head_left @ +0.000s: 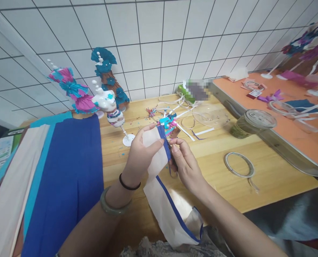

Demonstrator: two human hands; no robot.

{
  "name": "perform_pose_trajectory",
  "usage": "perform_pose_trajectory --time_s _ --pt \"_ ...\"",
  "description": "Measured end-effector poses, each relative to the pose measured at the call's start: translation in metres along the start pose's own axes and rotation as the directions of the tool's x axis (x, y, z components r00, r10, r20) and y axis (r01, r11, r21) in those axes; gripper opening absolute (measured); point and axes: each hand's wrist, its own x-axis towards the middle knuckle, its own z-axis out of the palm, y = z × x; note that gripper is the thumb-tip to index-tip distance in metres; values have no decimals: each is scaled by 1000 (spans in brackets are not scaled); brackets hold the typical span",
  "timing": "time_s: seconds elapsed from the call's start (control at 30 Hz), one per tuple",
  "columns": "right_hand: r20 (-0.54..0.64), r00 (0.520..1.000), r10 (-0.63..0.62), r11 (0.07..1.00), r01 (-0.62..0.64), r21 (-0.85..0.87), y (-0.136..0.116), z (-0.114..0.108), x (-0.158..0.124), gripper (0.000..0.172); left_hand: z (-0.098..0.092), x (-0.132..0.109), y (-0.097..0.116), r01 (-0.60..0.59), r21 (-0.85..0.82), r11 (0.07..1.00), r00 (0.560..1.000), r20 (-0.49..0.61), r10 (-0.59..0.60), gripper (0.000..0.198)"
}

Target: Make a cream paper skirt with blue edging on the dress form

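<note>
While both meet at frame centre, left hand point(140, 153) pinching a white paper strip point(161, 200) with blue edge, right hand point(185, 164) clenched on a small dark tool point(173, 157), above the wooden surface point(255, 182).

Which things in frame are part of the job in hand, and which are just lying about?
In use: left hand, right hand, white strip with blue edge, small dark tool (type unclear) at that edge.

Lying about: mini mannequin, blue sheets, paper scraps, lidded jar, thin ring.
</note>
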Motion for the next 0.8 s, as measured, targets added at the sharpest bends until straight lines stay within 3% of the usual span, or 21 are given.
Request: perform_pose_trajectory --time_s 0.43,0.8 --pt "-86 996 -19 999 16 -45 4 5 2 23 4 -3 -1 -123 110 986 990 -50 129 49" --pt "-105 993 -45 999 42 -34 5 8 1 22 5 -3 0 -136 126 983 988 -62 144 47"
